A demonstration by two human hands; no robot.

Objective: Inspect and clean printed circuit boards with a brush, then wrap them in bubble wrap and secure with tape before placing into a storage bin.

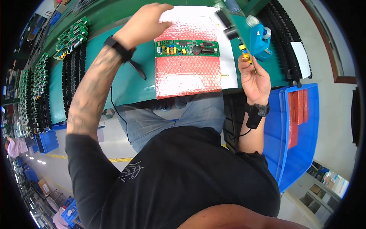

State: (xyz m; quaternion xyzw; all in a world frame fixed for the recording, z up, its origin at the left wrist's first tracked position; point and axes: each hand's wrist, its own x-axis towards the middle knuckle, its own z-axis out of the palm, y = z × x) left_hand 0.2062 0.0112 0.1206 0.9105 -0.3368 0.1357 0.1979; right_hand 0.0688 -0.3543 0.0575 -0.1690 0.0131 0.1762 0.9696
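Note:
My left hand (144,24) is open above the far left corner of a red bubble-wrap sheet (187,72), its thumb and fingers apart and nothing in them. Across the middle of that sheet lies a green circuit board (187,48) with yellow, black and dark round components. On the right, my right hand (257,82) grips one end of a second circuit board (244,50). This board is held up nearly edge-on, with yellow and large black components facing left; its far end is blurred. Both wrists wear black bands.
White paper (229,65) lies under the bubble wrap on the green table. A blue tape dispenser (260,42) stands beyond my right hand. A blue bin (284,126) at right holds red bubble wrap (292,126). Black racks with upright boards (71,37) line the left.

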